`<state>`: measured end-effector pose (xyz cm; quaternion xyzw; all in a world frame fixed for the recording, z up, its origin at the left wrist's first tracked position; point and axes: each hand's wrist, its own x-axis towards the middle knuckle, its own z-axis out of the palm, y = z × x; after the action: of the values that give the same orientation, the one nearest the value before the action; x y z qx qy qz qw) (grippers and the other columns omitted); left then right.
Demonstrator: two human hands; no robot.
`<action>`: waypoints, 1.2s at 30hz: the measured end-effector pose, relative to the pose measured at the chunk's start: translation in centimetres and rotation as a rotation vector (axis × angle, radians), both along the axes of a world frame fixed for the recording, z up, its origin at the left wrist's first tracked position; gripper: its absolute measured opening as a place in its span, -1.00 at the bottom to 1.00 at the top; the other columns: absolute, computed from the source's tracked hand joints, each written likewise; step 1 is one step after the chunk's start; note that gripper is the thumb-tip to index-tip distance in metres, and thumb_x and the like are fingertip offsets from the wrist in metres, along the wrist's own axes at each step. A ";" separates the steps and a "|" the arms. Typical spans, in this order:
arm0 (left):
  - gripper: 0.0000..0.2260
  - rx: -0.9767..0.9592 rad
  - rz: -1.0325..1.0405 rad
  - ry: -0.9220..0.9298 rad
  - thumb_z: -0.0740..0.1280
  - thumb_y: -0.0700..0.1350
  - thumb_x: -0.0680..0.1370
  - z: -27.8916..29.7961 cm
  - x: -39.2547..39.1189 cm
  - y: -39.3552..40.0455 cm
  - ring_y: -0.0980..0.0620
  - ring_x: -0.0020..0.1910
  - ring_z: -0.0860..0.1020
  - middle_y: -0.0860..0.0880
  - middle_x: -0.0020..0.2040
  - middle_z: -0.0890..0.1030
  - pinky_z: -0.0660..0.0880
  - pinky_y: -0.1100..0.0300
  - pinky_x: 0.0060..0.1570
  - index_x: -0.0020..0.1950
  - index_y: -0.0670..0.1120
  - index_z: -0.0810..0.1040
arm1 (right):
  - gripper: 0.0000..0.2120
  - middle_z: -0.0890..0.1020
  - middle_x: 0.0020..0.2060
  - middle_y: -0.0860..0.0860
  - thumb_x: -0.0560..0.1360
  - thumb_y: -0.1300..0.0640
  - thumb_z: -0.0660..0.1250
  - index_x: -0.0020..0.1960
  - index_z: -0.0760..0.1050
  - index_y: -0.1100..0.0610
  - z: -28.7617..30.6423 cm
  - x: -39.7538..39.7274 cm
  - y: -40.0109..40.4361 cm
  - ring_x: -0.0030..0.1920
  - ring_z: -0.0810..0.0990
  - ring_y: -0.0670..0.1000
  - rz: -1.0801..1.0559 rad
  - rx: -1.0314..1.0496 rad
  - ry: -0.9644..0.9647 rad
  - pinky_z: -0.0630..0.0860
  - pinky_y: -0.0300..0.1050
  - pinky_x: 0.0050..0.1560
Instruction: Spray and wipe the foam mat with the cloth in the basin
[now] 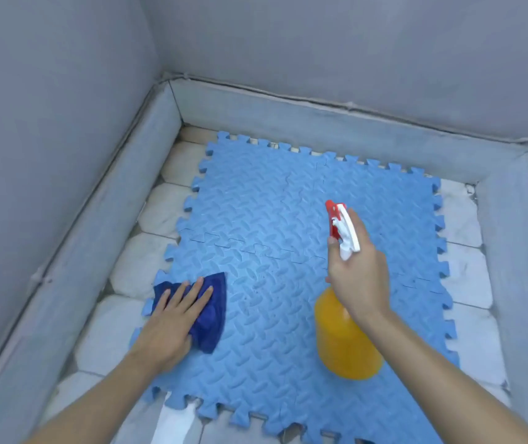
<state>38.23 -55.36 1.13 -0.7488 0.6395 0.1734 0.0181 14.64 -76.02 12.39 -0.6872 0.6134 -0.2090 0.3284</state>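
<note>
Head view: left hand (173, 318) flat, pressing the soft, limp cloth (210, 312) onto the light, springy foam mat (272, 200), right hand (354, 277) gripping the spray bottle (342, 344) at its neck.

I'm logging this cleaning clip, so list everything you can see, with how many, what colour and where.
foam mat: one, of interlocking tiles, light blue, flat on the basin floor
cloth: one, dark blue, on the mat's near-left part
spray bottle: one, orange body, red and white trigger head, held above the mat's right side
basin: one, grey walls, pale tiled floor showing around the mat
white object: one, at the mat's near edge, unclear what it is
left hand: one, pressing flat on the cloth
right hand: one, gripping the spray bottle's neck
</note>
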 end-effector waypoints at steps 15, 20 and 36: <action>-0.34 -0.214 0.575 -0.068 0.01 -0.13 0.32 -3.8 -2.4 -1.9 -0.21 0.44 0.23 -0.26 0.44 0.33 -0.12 0.02 0.45 0.39 -0.32 0.38 | -0.63 0.65 -0.19 0.13 0.54 -0.15 0.30 0.03 0.56 0.17 -0.9 3.8 -1.6 -0.20 0.65 0.08 0.162 0.304 -0.052 0.64 0.06 -0.20; -0.27 -0.284 0.378 -0.111 0.01 -0.21 0.28 -4.1 -0.1 -1.6 -0.13 0.52 0.06 -0.21 0.51 0.20 -0.11 0.05 0.47 0.49 -0.28 0.22 | -0.72 0.58 -0.32 0.08 0.53 -0.04 0.32 0.03 0.54 0.18 -0.9 3.7 -1.4 -0.32 0.61 0.06 0.197 0.275 -0.035 0.63 0.17 -0.09; -0.34 -0.256 0.430 -0.034 -0.24 0.22 0.54 -4.0 -0.6 -2.0 0.03 0.55 -0.04 -0.02 0.57 0.06 -0.11 0.02 0.49 0.56 -0.04 0.10 | -0.57 0.57 -0.25 0.09 0.51 -0.19 0.30 -0.10 0.55 0.21 -0.1 0.6 2.7 -0.27 0.58 0.07 0.110 0.421 0.053 0.61 0.04 -0.17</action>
<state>37.67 -57.32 -2.88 -0.8666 0.4817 0.0782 -0.1038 15.23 -73.32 12.34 -0.6412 0.6134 -0.0398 0.4594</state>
